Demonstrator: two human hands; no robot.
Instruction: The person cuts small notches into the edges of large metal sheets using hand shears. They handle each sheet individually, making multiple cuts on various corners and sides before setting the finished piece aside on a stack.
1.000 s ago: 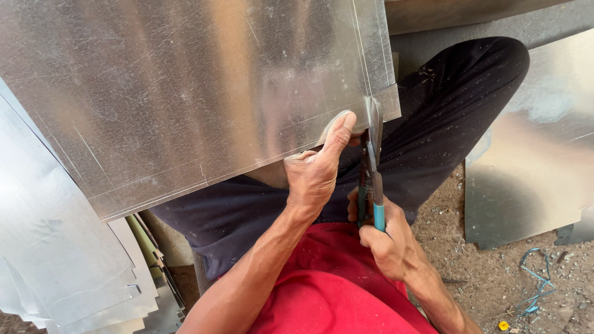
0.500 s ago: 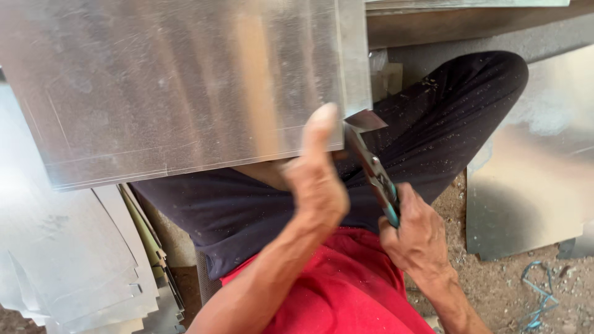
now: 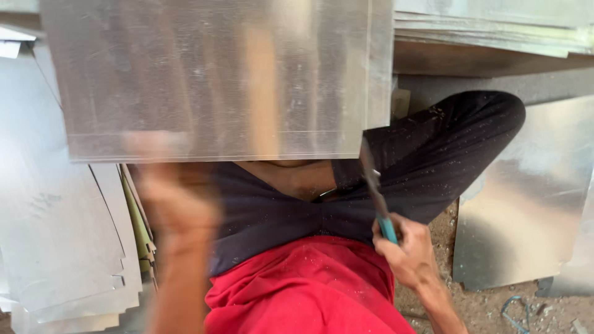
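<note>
A big shiny metal sheet (image 3: 216,80) is filling the upper half of the view, lying across the person's lap with its near edge running level above the knees. The person is sitting with legs in dark trousers (image 3: 433,154) folded, one knee rising at the right, and is wearing a red shirt (image 3: 297,291) dusted with fine specks. A stack of cut metal sheets (image 3: 62,247) is lying at the left, fanned out over one another, and another metal panel (image 3: 526,204) is leaning at the right over the dirt floor (image 3: 489,309). More sheets (image 3: 495,25) are piled at the top right.

The left hand (image 3: 173,198) is showing only as a blur just under the near edge of the big sheet, towards its left end; whether its fingers are open or closed cannot be told. The right hand (image 3: 402,247) is sitting lower right, its fingers wrapped tightly around the blue handle of a pair of snips (image 3: 374,192). The dark blades are pointing up and meeting the sheet at its near right corner.
</note>
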